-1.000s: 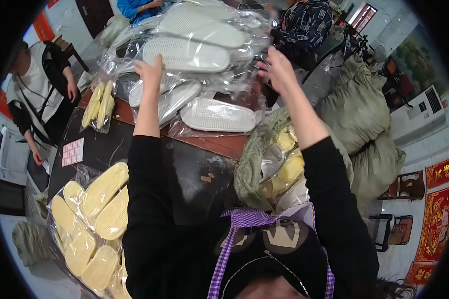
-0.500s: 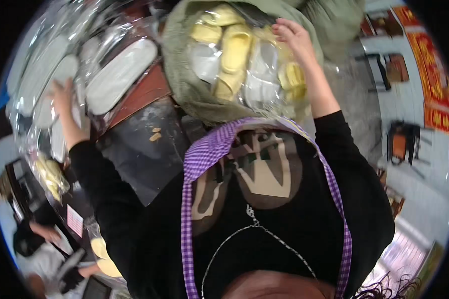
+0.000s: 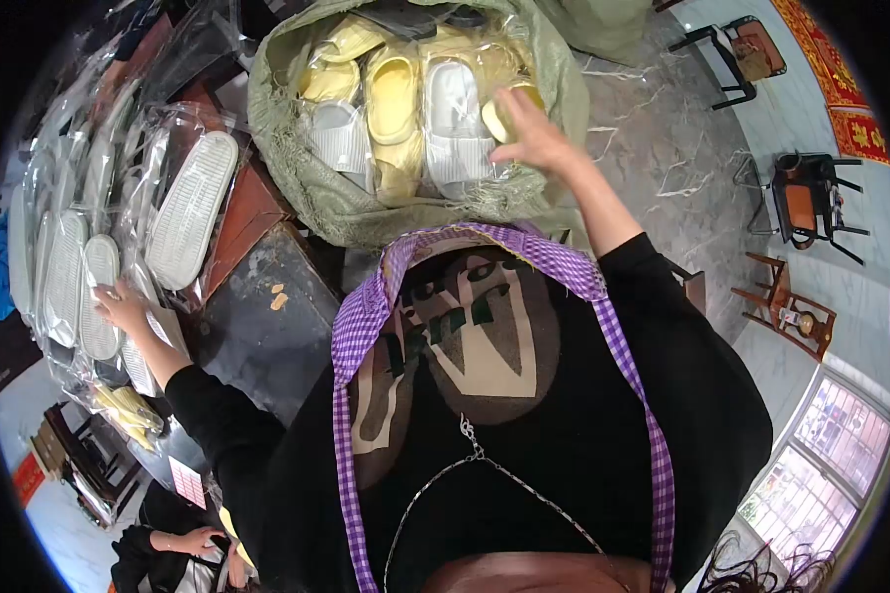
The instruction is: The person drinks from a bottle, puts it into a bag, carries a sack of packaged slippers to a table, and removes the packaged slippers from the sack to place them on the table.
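Observation:
My left hand rests with its fingers apart on a pale grey slipper in clear plastic, within a pile of bagged slippers at the left. A larger grey slipper sole faces up beside that hand. At the top stands a green woven sack, its mouth open. White slippers and yellow slippers in clear wrapping fill it. Over the sack's right side is my right hand, thumb and fingers apart, close to a yellow slipper at the edge; whether it touches cannot be made out.
A dark worktop with small tan scraps lies between the pile and my body. A pink-and-white card is at lower left, near another person's hand. Chairs stand along the right wall.
The view has shifted, so the sack appears further left. My right hand has moved down along the sack's right side, and my left hand sits lower on the slipper pile.

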`<state>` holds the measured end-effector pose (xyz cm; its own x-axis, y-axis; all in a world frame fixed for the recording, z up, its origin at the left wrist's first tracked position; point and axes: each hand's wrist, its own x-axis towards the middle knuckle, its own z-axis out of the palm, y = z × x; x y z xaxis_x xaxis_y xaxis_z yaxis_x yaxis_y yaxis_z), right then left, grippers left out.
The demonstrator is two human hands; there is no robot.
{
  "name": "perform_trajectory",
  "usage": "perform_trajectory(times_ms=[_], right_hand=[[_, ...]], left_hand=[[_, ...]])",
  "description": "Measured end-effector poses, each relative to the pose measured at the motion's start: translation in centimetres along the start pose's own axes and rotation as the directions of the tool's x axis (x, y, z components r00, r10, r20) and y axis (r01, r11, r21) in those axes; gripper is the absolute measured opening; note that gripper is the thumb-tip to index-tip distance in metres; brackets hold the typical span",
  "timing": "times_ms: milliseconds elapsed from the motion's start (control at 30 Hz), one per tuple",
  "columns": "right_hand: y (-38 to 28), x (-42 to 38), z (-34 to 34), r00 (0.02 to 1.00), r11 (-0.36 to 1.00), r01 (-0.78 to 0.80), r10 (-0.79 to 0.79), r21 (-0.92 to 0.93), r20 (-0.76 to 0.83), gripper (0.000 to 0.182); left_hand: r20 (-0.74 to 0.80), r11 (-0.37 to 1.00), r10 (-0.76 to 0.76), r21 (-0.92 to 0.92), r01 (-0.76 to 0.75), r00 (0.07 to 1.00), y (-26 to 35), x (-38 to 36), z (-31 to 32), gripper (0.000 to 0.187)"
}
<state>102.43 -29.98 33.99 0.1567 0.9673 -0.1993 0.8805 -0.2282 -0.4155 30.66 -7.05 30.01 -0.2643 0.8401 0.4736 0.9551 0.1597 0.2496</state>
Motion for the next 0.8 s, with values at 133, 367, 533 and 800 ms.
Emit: perform_trajectory(times_ms=[133,367,533,800], right_hand=[[-1.7,0.8,2.2,0.982,0.993,-0.077,0.060,-0.093,-0.180,0.087],[3.8,4.5,4.6,0.979,0.988,-0.035,0.064,0.148,-0.196,0.038],[3.9,5.6,2.4,0.927,0.935,0.017,0.118,0.354,-0.356,0.036],[-0.7,7.0,2.8,0.967,0.957,0.184,-0.217,-0.225,-0.132,0.040]], left_hand=[[-0.043,1.000,-0.024,-0.018,0.023,0.999,2.5,-1.1,-1.2,0.068],[-0.111,0.973,0.119,-0.187,-0.138,0.987,10.2,-3.0,-4.3,0.057],[-0.071,0.859,0.338,-0.384,-0.339,0.938,16.5,-4.8,-3.8,0.051],[0.467,0.626,0.628,-0.778,-0.048,0.623,36.1,-19.3,-4.8,0.038]])
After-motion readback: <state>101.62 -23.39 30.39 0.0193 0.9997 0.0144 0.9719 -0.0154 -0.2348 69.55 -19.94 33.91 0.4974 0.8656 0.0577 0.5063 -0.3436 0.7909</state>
